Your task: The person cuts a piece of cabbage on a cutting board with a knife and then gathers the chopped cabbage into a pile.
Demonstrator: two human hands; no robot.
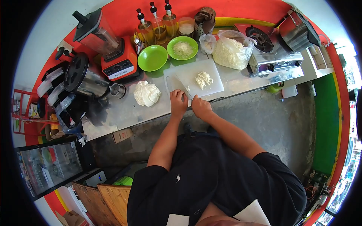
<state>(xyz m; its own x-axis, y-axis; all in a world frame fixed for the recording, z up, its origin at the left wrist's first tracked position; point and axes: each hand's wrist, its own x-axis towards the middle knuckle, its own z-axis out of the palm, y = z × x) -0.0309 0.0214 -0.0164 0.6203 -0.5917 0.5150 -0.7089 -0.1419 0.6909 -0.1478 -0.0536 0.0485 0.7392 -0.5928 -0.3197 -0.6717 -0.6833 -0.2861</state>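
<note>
- Steel counter point(124, 113): runs along the red wall, carries everything below.
- Gas stove point(273, 52): far right end of the counter, metal pot point(298, 32) behind it.
- Orange-base blender point(109, 47): back left; a black-lidded steel appliance point(81, 77) sits just left of it.
- Clear bag of shredded white stuff point(230, 51): between the stove and the bowls, mouth open.
- White cutting board point(203, 69): centre of the counter, near edge under both hands. Small pile of chopped cabbage point(204, 79) lies on it, clear of both hands.
- Cabbage chunk point(146, 93): on bare steel, just left of the board, apart from the left hand.
- Two green bowls: empty bowl point(152, 58) beside the shreds bowl point(182, 48), both behind the board.
- Left hand point(178, 102): palm down, fingers curled and pressed onto the board's near-left corner. Can't tell whether anything is pinned under it.
- Right hand point(201, 107): closed fist around a knife point(187, 95), blade angled up-left across the board toward the left hand's fingers. Handle is hidden inside the fist.
</note>
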